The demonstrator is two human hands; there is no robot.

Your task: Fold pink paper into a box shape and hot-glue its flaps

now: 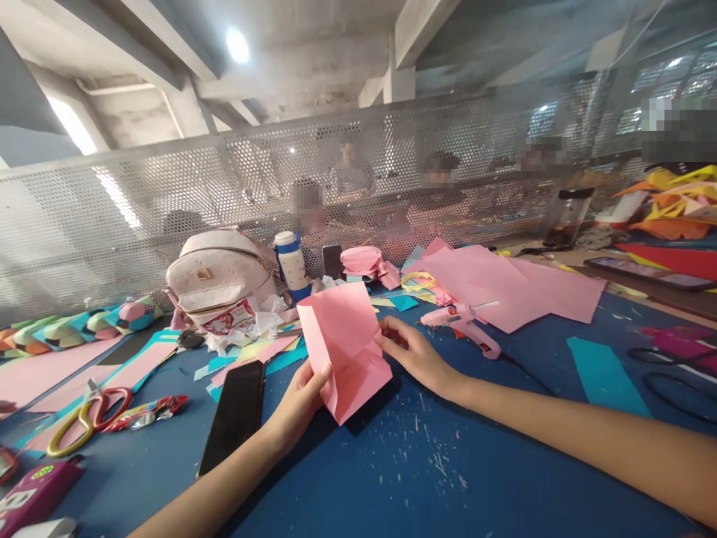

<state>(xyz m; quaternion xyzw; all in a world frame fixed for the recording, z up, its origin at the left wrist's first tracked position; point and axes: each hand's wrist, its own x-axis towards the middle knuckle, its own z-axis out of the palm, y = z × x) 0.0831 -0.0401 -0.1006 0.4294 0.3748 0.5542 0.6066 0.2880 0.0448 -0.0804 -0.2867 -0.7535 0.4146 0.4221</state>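
Observation:
A folded piece of pink paper [347, 329], shaped like an open pouch, is held up above the blue table [403, 478]. My left hand [299, 396] grips its lower left edge, the thumb on the near face and the fingers hidden behind. At the right edge, my right hand [408, 347] pinches the paper between bent fingers and thumb. A pink glue gun [462, 325] lies just beyond my right hand, its cord trailing right. Beside my left forearm rests a black phone [234, 418].
Scissors [92, 418], a wrapped snack [149, 412] and a purple box [36, 493] lie at left. Behind stand a backpack [221, 273], a bottle [292, 265] and pink sheets [504, 280]. A perforated metal screen [235, 187] runs along the back, with people beyond it.

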